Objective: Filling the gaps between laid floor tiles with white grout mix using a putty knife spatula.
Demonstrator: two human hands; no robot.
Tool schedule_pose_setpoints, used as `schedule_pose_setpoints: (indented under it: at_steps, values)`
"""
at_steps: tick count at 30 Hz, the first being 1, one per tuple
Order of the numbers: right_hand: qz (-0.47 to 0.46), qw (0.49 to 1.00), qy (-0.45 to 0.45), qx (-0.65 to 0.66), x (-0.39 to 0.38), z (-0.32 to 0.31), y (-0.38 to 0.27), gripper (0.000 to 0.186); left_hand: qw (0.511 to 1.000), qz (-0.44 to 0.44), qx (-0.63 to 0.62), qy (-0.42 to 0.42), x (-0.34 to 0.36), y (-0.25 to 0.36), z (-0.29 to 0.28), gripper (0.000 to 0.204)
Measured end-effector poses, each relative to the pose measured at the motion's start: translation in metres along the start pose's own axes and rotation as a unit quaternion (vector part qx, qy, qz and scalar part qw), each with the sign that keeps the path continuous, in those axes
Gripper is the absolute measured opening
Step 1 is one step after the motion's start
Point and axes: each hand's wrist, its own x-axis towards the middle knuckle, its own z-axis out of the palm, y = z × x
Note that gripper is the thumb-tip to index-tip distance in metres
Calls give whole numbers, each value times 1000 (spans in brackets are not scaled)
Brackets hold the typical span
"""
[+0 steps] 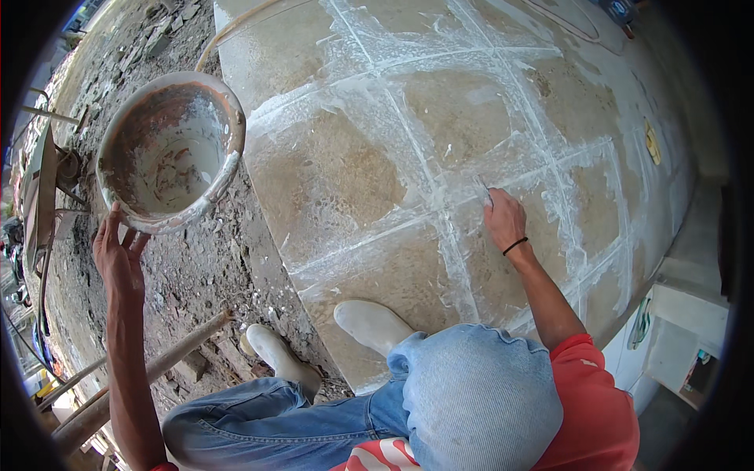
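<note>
At the left, my left hand [119,255] grips the near rim of a round, deep basin [169,224], thumb over the edge and fingers beneath. The basin is tilted toward me, its reddish-brown inside smeared with whitish paste. My right hand [505,218], with a dark band at the wrist, is closed on a thin, flat scraper-like tool [481,185]; most of it is hidden by the fingers. It is low over the tiled floor [322,165], beside a crossing of tile joints [436,196] smeared with wet white grout.
Rubble and loose earth [204,267] border the tiles on the left, with a wooden pole [184,341] lying across. My white boots [369,323] straddle the tile edge. A hose [228,30] crosses the far side. A yellow object [652,143] and a white cabinet-like unit [687,314] are at right.
</note>
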Motion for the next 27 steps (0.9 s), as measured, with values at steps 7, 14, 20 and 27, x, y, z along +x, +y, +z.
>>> schedule_pose_setpoints:
  at_steps: [7, 14, 20, 27]
  values:
    - [292, 944, 57, 140, -94, 55, 35, 25, 1000, 1, -4, 0, -16, 39, -5, 49]
    - [156, 967, 22, 201, -34, 38, -26, 20, 1000, 7, -20, 17, -20, 70, 41, 46]
    - [-107, 991, 76, 4, 30, 24, -23, 32, 999, 21, -37, -26, -21, 76, 68, 48]
    - [-103, 995, 6, 9, -30, -3, -38, 30, 997, -3, -39, -65, -23, 79, 86, 44]
